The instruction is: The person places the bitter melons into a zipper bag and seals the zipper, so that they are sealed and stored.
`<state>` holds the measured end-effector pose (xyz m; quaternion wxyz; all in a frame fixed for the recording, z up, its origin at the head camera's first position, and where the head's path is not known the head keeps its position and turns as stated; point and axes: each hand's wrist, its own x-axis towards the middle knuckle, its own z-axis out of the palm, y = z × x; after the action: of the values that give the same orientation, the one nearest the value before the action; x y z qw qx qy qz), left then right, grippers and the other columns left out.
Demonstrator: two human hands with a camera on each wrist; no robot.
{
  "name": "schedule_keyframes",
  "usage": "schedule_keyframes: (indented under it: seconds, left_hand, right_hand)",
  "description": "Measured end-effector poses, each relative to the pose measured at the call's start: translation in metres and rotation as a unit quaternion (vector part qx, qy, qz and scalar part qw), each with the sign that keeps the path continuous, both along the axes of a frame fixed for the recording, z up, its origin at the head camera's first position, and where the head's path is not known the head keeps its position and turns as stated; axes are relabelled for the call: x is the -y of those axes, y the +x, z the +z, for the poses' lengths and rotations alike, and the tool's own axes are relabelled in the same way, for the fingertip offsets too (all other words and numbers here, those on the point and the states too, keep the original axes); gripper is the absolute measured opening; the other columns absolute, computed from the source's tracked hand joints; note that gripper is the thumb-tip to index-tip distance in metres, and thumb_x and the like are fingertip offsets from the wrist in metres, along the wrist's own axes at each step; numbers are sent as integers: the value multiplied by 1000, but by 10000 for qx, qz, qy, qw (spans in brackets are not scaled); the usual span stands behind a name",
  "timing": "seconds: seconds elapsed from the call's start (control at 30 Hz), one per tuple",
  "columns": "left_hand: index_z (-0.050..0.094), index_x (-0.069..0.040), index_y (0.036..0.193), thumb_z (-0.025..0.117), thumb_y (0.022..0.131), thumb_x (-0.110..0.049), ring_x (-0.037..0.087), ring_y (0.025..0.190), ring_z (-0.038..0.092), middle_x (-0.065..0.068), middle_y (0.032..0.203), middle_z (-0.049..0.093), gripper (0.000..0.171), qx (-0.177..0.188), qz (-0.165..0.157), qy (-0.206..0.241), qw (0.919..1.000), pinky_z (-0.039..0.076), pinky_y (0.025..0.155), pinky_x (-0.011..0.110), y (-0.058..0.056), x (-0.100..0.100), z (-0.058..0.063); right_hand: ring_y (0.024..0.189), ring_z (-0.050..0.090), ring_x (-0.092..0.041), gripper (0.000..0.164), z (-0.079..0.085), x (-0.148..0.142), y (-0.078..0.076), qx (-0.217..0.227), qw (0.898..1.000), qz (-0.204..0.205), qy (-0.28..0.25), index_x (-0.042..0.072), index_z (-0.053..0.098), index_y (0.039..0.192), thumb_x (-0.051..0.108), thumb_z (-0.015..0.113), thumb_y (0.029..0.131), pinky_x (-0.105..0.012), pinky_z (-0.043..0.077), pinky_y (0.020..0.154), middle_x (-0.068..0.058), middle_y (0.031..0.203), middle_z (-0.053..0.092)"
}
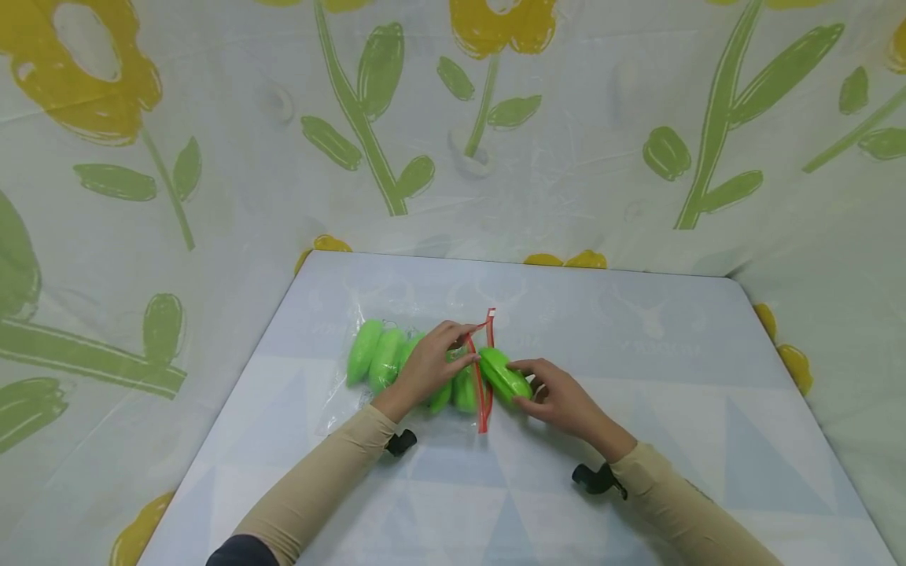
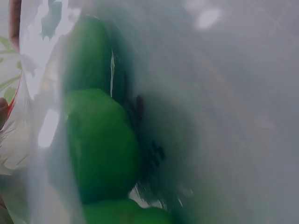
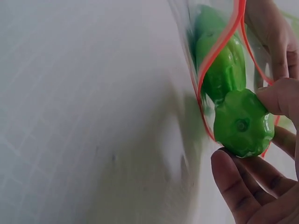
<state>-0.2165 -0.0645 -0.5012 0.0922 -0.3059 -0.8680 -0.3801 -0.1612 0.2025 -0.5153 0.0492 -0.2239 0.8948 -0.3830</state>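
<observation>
A clear plastic zip bag (image 1: 333,413) with a red zip strip (image 1: 482,417) lies on the table, its mouth facing right. Inside it sit several glossy green ridged vegetables (image 1: 364,351), gourd-like in shape. My left hand (image 1: 429,363) reaches over the bag and pinches the edge of its mouth by the red strip. With fingers and thumb, my right hand (image 1: 566,399) grips another green ridged vegetable (image 1: 506,377), its far end at the bag's opening. The right wrist view shows this vegetable's scalloped, dimpled end (image 3: 243,123) between the fingers. Bag film blurs most of the left wrist view.
The white table (image 1: 637,503) carries a pale blue triangle pattern. Behind and beside it hangs a white curtain (image 1: 566,181) with yellow flowers and green leaves. A black wrist-camera mount (image 1: 598,478) sits under the right wrist, another (image 1: 402,442) by the left.
</observation>
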Motion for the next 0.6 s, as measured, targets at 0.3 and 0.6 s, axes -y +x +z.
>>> schedule_keyframes:
  seconds: [0.3,0.6]
  left_hand:
    - [63,-10,137,77,92,-24,17,103,66,3,116,63,49,-56,-95,134,9998,56,91,24,1,0,-1]
    - [63,-9,137,78,92,-22,20,104,68,8,118,64,49,-54,-62,143,9999,58,90,28,3,-1,2]
  right_hand:
    - [89,61,-12,53,0,8,0,42,9998,209,-44,15,59,140,20,78,91,-26,58,74,-4,127,61]
    - [88,61,-9,51,-1,9,1,-121,9987,497,-88,16,58,139,21,77,92,-26,58,74,-3,128,61]
